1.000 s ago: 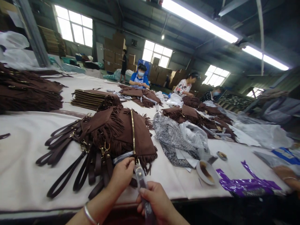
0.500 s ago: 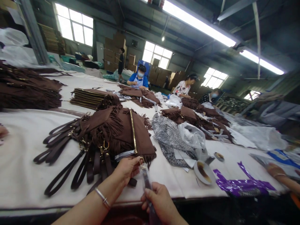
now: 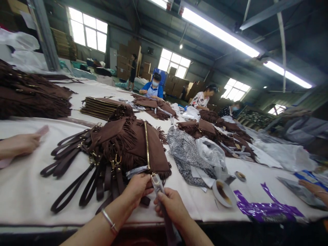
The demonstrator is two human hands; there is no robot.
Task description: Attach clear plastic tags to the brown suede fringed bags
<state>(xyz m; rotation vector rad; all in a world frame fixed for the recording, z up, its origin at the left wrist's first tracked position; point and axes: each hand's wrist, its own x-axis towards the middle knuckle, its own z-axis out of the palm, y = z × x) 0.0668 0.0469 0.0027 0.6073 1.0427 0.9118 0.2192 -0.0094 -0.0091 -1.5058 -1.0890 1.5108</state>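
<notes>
A brown fringed pouch (image 3: 158,153) with a gold zipper (image 3: 147,140) lies on top of a heap of similar pouches. At its near corner my left hand (image 3: 139,188), with a bangle on the wrist, has its fingers closed at a gold clasp (image 3: 153,178). The clasp joins a dark wrist strap (image 3: 167,222) sleeved in clear plastic. My right hand (image 3: 172,205) grips this strap just below its clasp end, thumb on top. More dark wrist straps (image 3: 70,191) with gold fittings fan out left of my hands.
On the pale tabletop (image 3: 23,198) are a tape roll (image 3: 223,193), a purple plastic bag (image 3: 269,206) and grey tweed-like cloth (image 3: 181,157). Another person's hand (image 3: 23,145) is at the left, another's hand (image 3: 314,188) at the right. Several people work beyond.
The other person's hand at the left has come further into view, holding something pinkish. My hands keep hold at the pouch corner, with the strap's clasp end slightly raised. The view has shifted a little.
</notes>
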